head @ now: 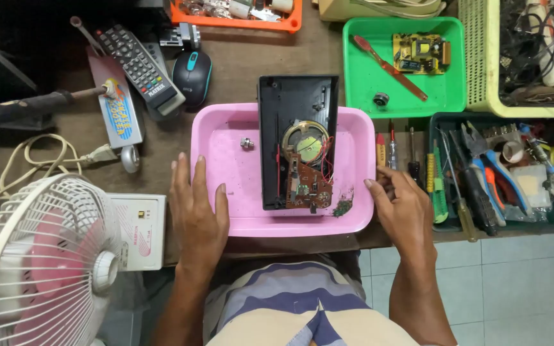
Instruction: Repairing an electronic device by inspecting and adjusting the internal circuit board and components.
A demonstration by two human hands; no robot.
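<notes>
Hands first, from the head camera: your left hand (197, 208) lies flat and open, fingers spread over the pink tray's (226, 218) rim at 9 o'clock. Your right hand (402, 205) rests loosely open at the tray's 3 o'clock edge, gripping nothing, beside the screwdrivers (392, 147). Inside the tray sits the open black radio casing (293, 96), with its round speaker (305, 140) and brown circuit board (308, 186). A green tray (360, 96) sits at 1 o'clock, a white fan (40, 256) at 8 o'clock on the worktop (245, 64).
</notes>
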